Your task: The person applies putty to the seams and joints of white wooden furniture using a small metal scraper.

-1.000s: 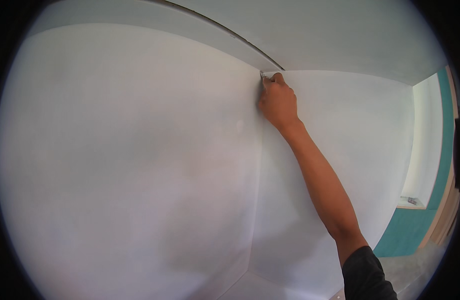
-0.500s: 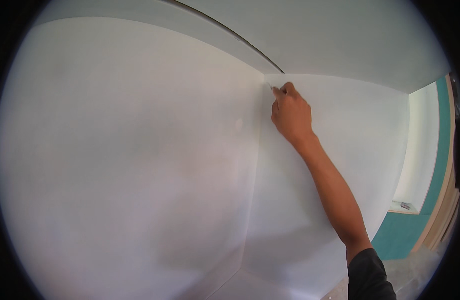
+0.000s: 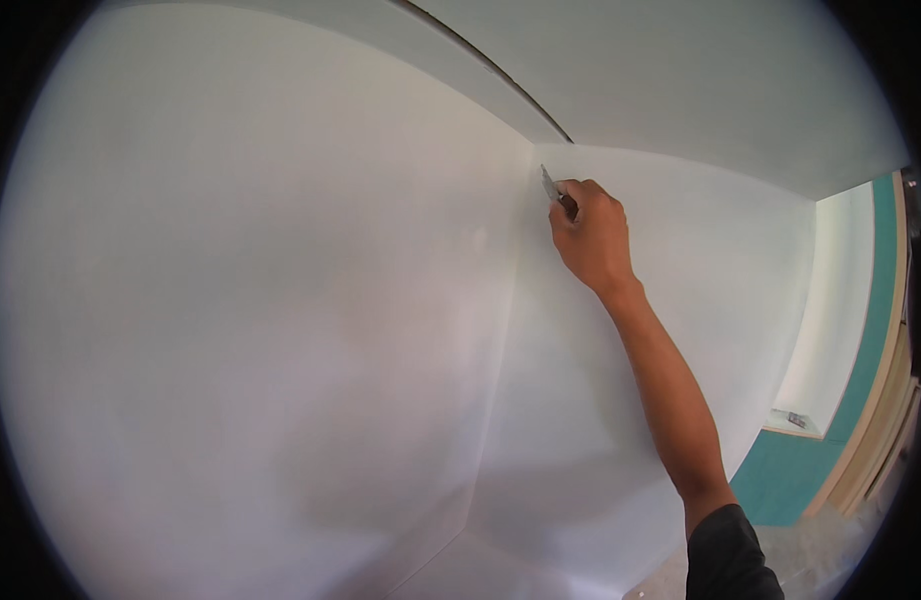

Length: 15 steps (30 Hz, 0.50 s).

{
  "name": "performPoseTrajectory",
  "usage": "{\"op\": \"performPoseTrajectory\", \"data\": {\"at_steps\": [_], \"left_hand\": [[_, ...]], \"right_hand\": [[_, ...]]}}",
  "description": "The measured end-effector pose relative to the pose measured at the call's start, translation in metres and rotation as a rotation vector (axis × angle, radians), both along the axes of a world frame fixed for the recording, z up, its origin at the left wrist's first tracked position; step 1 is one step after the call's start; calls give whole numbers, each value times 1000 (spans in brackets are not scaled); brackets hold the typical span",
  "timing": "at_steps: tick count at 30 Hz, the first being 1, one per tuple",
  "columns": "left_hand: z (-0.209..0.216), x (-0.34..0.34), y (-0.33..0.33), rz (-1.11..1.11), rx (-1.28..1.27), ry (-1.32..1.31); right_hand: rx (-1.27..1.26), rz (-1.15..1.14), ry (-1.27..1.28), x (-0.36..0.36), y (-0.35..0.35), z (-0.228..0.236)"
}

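My right hand (image 3: 592, 235) is raised to the upper part of an inside wall corner, fingers closed round the dark handle of a small putty knife (image 3: 548, 184). Its narrow, greyish blade points up and to the left. The blade's tip lies at the corner line, just under the ceiling edge; whether it touches the surface I cannot tell. White walls meet here: a broad left wall (image 3: 280, 260) and a narrower right wall (image 3: 720, 290). My left hand is out of sight.
Overhead, the ceiling (image 3: 700, 80) has a dark narrow slot (image 3: 480, 58) ending near the corner. At right stands a lit white recess (image 3: 838, 300) with a teal panel (image 3: 790, 475) below. A small object (image 3: 796, 419) lies on the recess ledge.
My right hand has moved slightly down and right, away from the ceiling. More of the knife's blade and handle shows, with the blade pointing up more steeply. The view has shifted a little.
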<state>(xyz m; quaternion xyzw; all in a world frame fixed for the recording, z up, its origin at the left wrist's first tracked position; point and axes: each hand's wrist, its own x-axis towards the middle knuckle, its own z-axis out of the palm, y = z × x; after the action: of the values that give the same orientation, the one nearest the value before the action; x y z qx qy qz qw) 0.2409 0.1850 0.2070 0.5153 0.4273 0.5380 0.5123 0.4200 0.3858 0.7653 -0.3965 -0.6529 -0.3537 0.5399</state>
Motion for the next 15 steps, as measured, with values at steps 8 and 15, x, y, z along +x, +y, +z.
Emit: {"op": "performPoseTrajectory", "data": {"at_steps": [8,15], "left_hand": [[3,-5,3,30,-103,-127],[28,-16,-16,131,-246,-118]], "right_hand": [[-388,645,471,-15,-35,-63],[-830,765,229,1,-105,-224]]}}
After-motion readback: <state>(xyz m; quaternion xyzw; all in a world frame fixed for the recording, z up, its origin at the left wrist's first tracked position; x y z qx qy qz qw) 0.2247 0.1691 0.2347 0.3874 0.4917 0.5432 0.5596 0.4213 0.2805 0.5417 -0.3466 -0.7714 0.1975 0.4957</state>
